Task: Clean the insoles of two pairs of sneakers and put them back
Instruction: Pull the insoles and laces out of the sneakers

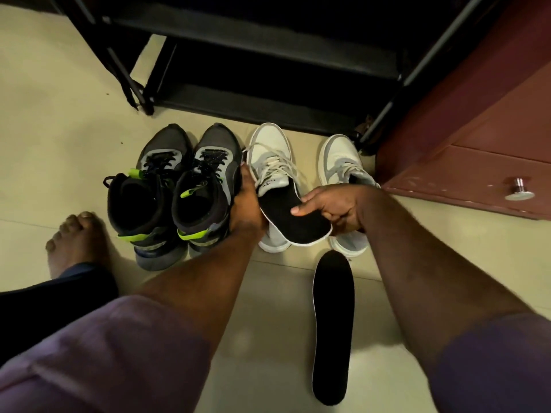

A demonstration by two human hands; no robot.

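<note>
Two dark sneakers (176, 201) with lime accents, side by side on floor, toes away; two white-grey sneakers (275, 162) just right of them; one black white-edged insole (295, 216) tilted, toe end inside left white sneaker; another insole (333, 326) flat on floor nearer

The floor (59, 120) is pale cream tile with thin joint lines and a few dark specks at the far left. A black rack (268, 73) with dark shelves and thin metal legs stands at the far side. On the right is a reddish-brown cabinet (477, 138) with a round metal knob (518, 190), under dim, warm light.
</note>
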